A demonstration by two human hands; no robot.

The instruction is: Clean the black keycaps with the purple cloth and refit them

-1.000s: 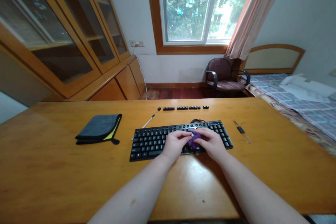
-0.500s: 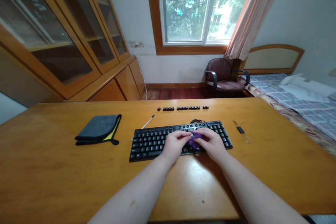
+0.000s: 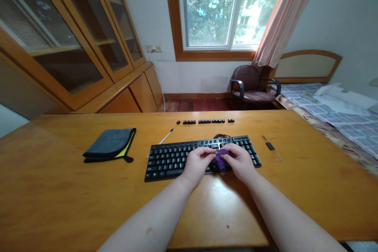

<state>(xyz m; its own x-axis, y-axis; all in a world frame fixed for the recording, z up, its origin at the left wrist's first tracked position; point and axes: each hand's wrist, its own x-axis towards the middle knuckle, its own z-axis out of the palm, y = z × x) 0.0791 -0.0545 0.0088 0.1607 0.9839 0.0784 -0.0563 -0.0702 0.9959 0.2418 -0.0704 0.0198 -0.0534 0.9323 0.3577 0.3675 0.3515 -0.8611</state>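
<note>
A black keyboard (image 3: 169, 161) lies on the wooden desk under both hands. Above its right half, my left hand (image 3: 197, 164) pinches a small greyish piece (image 3: 216, 152) that looks like a keycap, mostly covered by fingers. My right hand (image 3: 240, 162) is closed on a crumpled purple cloth (image 3: 221, 160), pressed against that piece. The fingertips of both hands nearly meet. Part of the keyboard's right side is hidden behind the hands and cloth.
Loose black keycaps (image 3: 205, 121) stand in a row behind the keyboard. A white-handled brush (image 3: 166, 136) lies at its back left, a folded grey cloth (image 3: 110, 143) farther left. On the right rests a wire keycap puller (image 3: 270, 146). A cable (image 3: 221, 136) is coiled behind.
The purple cloth has shifted slightly and hangs a little lower and more to the right between the fingers. Both hands stay in nearly the same place.
</note>
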